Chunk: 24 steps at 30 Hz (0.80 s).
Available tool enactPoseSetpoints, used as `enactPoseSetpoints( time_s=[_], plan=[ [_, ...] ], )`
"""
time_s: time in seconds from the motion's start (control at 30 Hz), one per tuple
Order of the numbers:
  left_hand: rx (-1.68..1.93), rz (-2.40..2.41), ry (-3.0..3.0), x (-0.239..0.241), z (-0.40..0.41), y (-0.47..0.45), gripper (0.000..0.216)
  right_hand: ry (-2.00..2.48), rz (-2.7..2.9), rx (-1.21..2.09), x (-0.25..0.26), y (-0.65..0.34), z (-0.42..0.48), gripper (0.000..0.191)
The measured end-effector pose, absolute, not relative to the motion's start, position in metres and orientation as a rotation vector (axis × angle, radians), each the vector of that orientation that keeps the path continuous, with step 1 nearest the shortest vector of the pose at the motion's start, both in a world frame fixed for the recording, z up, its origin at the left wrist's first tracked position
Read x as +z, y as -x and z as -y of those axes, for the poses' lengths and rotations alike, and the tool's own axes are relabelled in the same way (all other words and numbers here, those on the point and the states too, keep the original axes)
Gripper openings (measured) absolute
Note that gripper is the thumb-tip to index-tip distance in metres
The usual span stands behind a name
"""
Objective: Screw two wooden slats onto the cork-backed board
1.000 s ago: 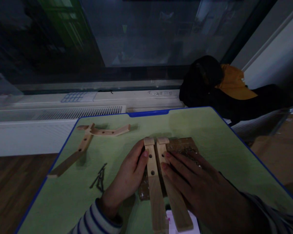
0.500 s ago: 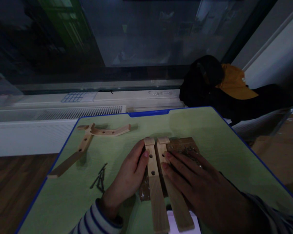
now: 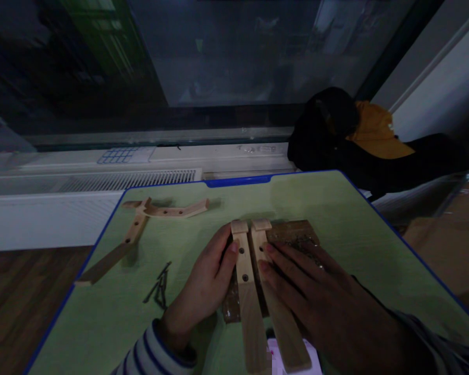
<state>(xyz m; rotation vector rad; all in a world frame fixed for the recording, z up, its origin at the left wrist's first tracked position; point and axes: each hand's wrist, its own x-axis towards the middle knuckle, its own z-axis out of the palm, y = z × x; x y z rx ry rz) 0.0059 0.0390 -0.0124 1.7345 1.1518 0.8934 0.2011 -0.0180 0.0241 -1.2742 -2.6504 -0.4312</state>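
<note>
Two bent wooden pieces with screw holes lie side by side, nearly parallel, their capped ends pointing away from me. My left hand [image 3: 205,273] grips the left wooden piece [image 3: 254,323] along its outer side, thumb by the upper hole. Over the right wooden piece [image 3: 289,333] my right hand [image 3: 320,297] is laid, two fingertips pressing near its hole; its other fingers are partly hidden. Beneath both pieces is a brown taped cardboard package [image 3: 291,229], with small metal hardware [image 3: 303,244] on it, partly covered by my right hand.
Several dark screws [image 3: 161,286] lie left of my left hand. Two more joined or overlapping wooden pieces [image 3: 136,225] rest at the table's left edge. A lit phone [image 3: 312,359] is at the front. Beyond the green table [image 3: 305,192] are a radiator [image 3: 82,208] and caps [image 3: 379,133].
</note>
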Motion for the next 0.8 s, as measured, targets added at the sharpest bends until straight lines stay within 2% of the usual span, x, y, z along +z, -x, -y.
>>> enactPoseSetpoints(
  time_s=[0.8],
  plan=[
    [0.87,-1.158,-1.719,-0.0107,-0.038,-0.0074,0.035,1.277,2.622,-0.465,0.0262,-0.1974,0.021,0.044]
  ],
)
